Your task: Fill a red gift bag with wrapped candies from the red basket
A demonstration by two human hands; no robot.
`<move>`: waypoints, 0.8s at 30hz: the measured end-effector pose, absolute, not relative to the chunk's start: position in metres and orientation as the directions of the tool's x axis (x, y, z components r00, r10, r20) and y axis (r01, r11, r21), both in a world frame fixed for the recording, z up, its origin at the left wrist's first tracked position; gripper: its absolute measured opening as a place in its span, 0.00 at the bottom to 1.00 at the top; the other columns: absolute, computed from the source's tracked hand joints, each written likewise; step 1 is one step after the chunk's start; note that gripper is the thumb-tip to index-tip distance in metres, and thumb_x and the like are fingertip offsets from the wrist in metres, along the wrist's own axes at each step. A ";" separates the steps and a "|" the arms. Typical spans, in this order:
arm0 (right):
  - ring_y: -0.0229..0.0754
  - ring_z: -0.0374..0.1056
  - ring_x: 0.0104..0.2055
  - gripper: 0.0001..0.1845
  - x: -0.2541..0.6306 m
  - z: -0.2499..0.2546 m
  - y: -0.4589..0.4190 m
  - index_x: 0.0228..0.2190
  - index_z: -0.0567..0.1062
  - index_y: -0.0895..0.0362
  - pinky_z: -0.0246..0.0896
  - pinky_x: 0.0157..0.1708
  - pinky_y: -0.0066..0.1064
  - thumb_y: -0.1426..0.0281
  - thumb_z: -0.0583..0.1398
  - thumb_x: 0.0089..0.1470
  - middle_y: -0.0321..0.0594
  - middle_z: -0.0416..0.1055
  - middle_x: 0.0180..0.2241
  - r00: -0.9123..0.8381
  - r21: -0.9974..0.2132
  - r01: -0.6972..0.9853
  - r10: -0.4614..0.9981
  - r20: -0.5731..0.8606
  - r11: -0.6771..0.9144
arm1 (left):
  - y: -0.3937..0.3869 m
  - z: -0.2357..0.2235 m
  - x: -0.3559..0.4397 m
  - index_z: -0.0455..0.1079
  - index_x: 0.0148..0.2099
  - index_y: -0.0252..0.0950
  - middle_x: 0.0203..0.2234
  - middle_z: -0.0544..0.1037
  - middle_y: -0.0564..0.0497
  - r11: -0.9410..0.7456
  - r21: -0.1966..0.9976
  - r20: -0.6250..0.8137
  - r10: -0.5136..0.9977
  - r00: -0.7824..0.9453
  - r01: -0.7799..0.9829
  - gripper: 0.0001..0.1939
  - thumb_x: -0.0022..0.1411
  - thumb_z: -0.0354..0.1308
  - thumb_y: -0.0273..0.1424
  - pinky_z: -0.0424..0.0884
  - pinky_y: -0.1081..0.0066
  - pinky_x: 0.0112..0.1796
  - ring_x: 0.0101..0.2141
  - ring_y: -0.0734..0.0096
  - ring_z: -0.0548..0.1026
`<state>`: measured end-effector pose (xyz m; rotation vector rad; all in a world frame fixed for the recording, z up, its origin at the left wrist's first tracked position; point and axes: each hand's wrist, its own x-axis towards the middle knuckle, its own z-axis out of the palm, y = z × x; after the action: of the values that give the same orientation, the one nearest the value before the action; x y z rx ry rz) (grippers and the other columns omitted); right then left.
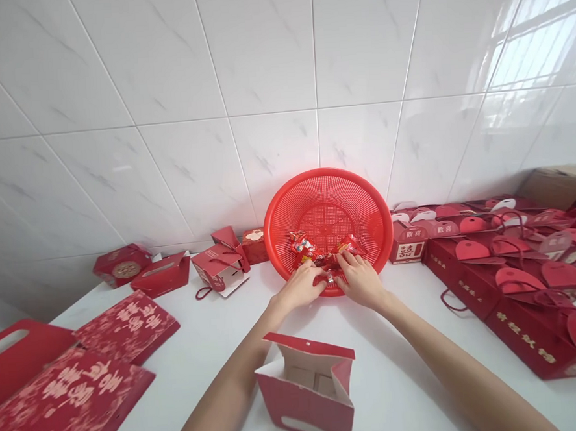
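A round red plastic basket [326,203] leans tilted against the white tiled wall, with several red-wrapped candies [303,246] in its lower part. My left hand [299,287] and my right hand [359,277] meet at the basket's front rim, fingers curled into the pile of candies. Both hands are closed around wrapped candies there. An open red gift box [308,391] stands on the white table close to me, between my forearms, its top flaps raised and nothing visible inside.
Flat folded red boxes [69,385] lie at the left. Small assembled red boxes [220,265] stand by the wall at the left of the basket. Long red boxes and many closed gift boxes [516,273] crowd the right. A cardboard carton [554,186] sits far right.
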<state>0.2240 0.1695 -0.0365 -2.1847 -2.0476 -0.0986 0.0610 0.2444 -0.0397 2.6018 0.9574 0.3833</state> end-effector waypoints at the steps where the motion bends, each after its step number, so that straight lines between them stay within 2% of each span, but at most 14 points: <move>1: 0.56 0.64 0.61 0.30 0.223 -0.037 0.169 0.65 0.61 0.65 0.59 0.59 0.43 0.66 0.53 0.66 0.57 0.59 0.66 0.069 -0.057 0.997 0.987 0.148 -0.061 | 0.244 -0.040 0.062 0.78 0.47 0.37 0.43 0.78 0.42 -0.723 0.391 0.115 0.653 0.749 0.570 0.14 0.65 0.52 0.28 0.72 0.56 0.52 0.48 0.53 0.77; 3: 0.56 0.64 0.61 0.31 0.222 -0.038 0.169 0.66 0.59 0.66 0.59 0.59 0.45 0.67 0.52 0.66 0.58 0.57 0.67 0.073 -0.051 0.996 0.987 0.144 -0.066 | 0.243 -0.041 0.064 0.77 0.52 0.39 0.48 0.79 0.42 -0.738 0.370 0.083 0.632 0.771 0.565 0.18 0.66 0.50 0.27 0.69 0.55 0.56 0.53 0.52 0.75; 5: 0.56 0.65 0.61 0.32 0.221 -0.038 0.169 0.67 0.57 0.66 0.59 0.59 0.45 0.69 0.52 0.66 0.59 0.54 0.68 0.074 -0.050 0.996 0.988 0.134 -0.068 | 0.243 -0.043 0.065 0.71 0.61 0.38 0.57 0.75 0.41 -0.736 0.356 0.056 0.632 0.773 0.576 0.22 0.67 0.49 0.27 0.64 0.51 0.60 0.59 0.49 0.70; 8: 0.56 0.65 0.61 0.35 0.221 -0.040 0.169 0.68 0.53 0.68 0.60 0.58 0.44 0.71 0.52 0.64 0.60 0.51 0.69 0.068 -0.062 0.996 0.990 0.122 -0.061 | 0.242 -0.045 0.067 0.58 0.70 0.34 0.67 0.64 0.37 -0.713 0.350 0.027 0.656 0.754 0.607 0.31 0.65 0.51 0.28 0.58 0.50 0.64 0.66 0.48 0.61; 12: 0.56 0.68 0.59 0.38 0.222 -0.046 0.170 0.69 0.49 0.69 0.65 0.54 0.42 0.73 0.52 0.62 0.63 0.49 0.69 0.066 -0.087 0.995 0.988 0.141 -0.054 | 0.240 -0.049 0.066 0.47 0.74 0.28 0.72 0.45 0.31 -0.668 0.346 0.011 0.705 0.709 0.659 0.40 0.62 0.54 0.29 0.54 0.47 0.65 0.70 0.42 0.49; 14: 0.56 0.69 0.58 0.38 0.223 -0.051 0.171 0.69 0.49 0.68 0.66 0.52 0.43 0.73 0.52 0.62 0.63 0.50 0.69 0.048 -0.087 0.996 0.985 0.168 -0.034 | 0.239 -0.050 0.065 0.48 0.73 0.28 0.72 0.42 0.30 -0.643 0.351 0.005 0.728 0.686 0.681 0.41 0.61 0.55 0.30 0.53 0.44 0.65 0.70 0.39 0.45; 16: 0.57 0.69 0.57 0.37 0.222 -0.055 0.171 0.70 0.50 0.65 0.67 0.51 0.44 0.72 0.52 0.63 0.63 0.50 0.69 0.034 -0.066 0.998 0.981 0.189 -0.022 | 0.238 -0.050 0.065 0.51 0.73 0.32 0.73 0.44 0.33 -0.639 0.345 -0.006 0.731 0.683 0.687 0.39 0.61 0.55 0.29 0.51 0.42 0.65 0.71 0.40 0.45; 19: 0.57 0.69 0.57 0.35 0.219 -0.058 0.170 0.70 0.52 0.62 0.66 0.53 0.45 0.70 0.51 0.65 0.62 0.50 0.69 0.032 -0.004 0.999 0.981 0.192 -0.031 | 0.236 -0.048 0.066 0.57 0.70 0.37 0.72 0.48 0.37 -0.650 0.307 -0.029 0.723 0.690 0.695 0.34 0.63 0.53 0.30 0.53 0.41 0.65 0.70 0.41 0.50; 24: 0.59 0.69 0.57 0.33 0.216 -0.063 0.170 0.69 0.54 0.61 0.66 0.52 0.47 0.66 0.50 0.68 0.62 0.49 0.69 0.022 0.087 0.995 0.981 0.191 -0.039 | 0.234 -0.048 0.067 0.64 0.66 0.37 0.70 0.56 0.39 -0.664 0.269 0.003 0.725 0.689 0.698 0.27 0.66 0.51 0.33 0.55 0.44 0.64 0.68 0.44 0.56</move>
<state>0.2164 0.1704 -0.0627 -2.1939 -2.1267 -0.3051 0.0665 0.2336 -0.0482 2.6546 1.1390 0.1601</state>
